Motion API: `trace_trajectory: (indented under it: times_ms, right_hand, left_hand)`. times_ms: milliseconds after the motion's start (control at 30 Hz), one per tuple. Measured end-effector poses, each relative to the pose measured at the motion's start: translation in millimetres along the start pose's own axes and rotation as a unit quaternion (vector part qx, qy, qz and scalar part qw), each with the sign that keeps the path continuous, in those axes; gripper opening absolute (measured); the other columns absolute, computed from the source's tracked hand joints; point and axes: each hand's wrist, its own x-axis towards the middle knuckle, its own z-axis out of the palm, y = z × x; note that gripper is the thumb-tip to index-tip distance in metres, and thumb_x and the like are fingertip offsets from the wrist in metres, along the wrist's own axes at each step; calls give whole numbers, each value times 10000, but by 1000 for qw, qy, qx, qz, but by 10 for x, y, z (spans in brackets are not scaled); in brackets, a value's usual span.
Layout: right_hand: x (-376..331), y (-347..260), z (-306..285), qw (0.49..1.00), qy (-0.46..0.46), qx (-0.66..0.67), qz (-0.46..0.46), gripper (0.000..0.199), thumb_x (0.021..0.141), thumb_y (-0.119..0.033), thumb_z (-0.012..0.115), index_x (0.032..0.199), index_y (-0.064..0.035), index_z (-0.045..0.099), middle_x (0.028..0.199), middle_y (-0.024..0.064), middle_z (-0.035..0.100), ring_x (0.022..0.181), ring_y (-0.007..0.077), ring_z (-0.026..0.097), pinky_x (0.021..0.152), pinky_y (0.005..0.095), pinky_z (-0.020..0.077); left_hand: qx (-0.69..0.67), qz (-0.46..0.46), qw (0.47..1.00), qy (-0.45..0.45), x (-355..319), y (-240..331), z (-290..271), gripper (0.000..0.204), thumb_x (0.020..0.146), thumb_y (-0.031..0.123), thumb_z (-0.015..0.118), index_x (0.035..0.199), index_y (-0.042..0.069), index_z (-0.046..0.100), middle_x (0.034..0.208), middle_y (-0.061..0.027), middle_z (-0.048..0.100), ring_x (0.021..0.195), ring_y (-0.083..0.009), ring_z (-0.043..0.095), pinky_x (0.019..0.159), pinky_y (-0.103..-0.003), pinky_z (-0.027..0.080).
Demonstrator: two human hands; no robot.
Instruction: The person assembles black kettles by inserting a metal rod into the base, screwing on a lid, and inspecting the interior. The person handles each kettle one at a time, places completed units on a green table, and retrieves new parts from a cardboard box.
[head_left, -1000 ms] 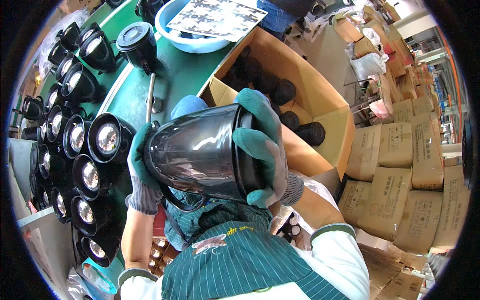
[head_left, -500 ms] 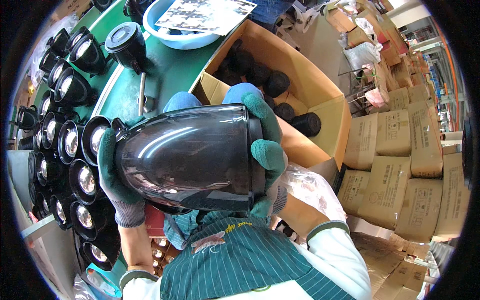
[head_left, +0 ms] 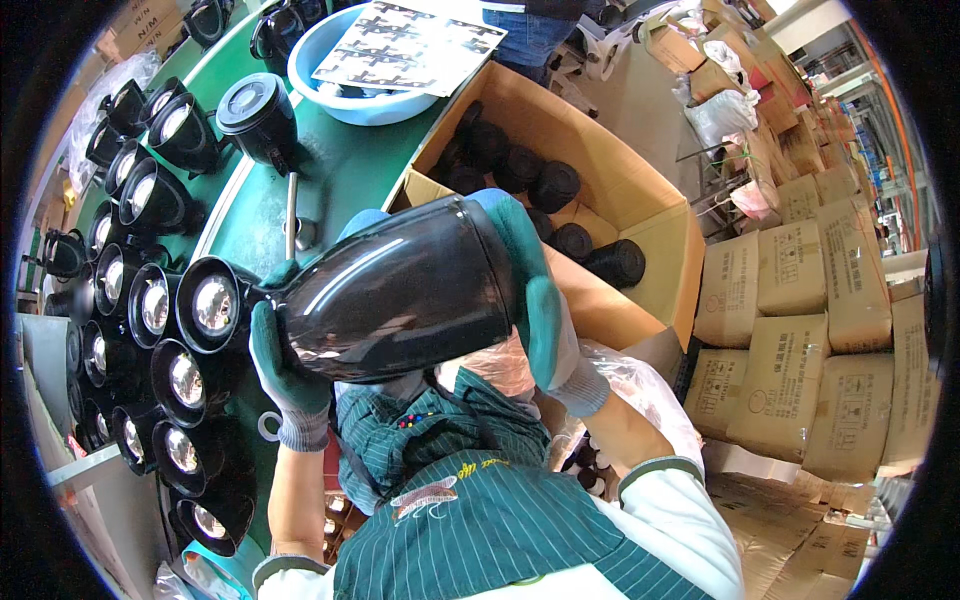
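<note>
A glossy black insulated jug [head_left: 400, 290] lies on its side between my hands, above my lap, its narrow end to the left. Wearing a green-and-grey work glove, my left hand [head_left: 287, 365] is wrapped round the narrow end. My right hand [head_left: 540, 300], gloved the same way, presses against the wide base, fingers curled over its edge. Just beyond my left hand, a black jug [head_left: 212, 303] shows its round silvery mirrored opening. Whatever is on the held jug's underside is hidden from view.
Several more black jugs with silvery insides crowd the left side of the green bench [head_left: 345, 150]. A lidded black jug [head_left: 257, 118] and a pale blue basin [head_left: 375, 105] with a printed sheet stand farther back. An open carton [head_left: 640, 225] holds black cylindrical parts; stacked cartons [head_left: 780, 370] fill the right.
The jug has tilted, its base end turning away and its narrow end shifting right. My left hand has moved right and down with it; my right hand has changed its angle on the base.
</note>
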Motion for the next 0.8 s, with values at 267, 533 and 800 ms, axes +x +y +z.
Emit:
trace_trajectory:
  times_ms: [267, 533, 800]
  right_hand:
    - [244, -312, -59, 997, -21, -74, -24, 538, 1102, -231, 480, 1565, 22, 377, 1519, 119, 510, 1374, 193, 493, 1191, 329, 344]
    - [937, -297, 32, 911, -276, -280, -125, 765, 664, -273, 943, 1337, -37, 664, 1368, 173, 650, 1348, 318, 569, 1151, 451, 424]
    - [883, 108, 312, 922, -285, -242, -98, 828, 613, -371, 911, 1309, 9, 672, 1373, 240, 626, 1347, 397, 559, 1152, 491, 418]
  left_hand:
    - [79, 161, 984, -4, -279, -142, 323, 675, 978, 568, 608, 1346, 12, 502, 1411, -241, 549, 1329, -365, 535, 1160, -501, 392]
    - [343, 184, 825, -410, -530, -257, -368, 717, 800, 338, 855, 1375, 24, 564, 1419, -232, 534, 1312, -395, 544, 1054, -473, 481]
    - [395, 179, 878, -202, -160, -32, -235, 704, 826, 321, 748, 1440, 58, 527, 1451, -233, 515, 1346, -437, 495, 1151, -526, 387]
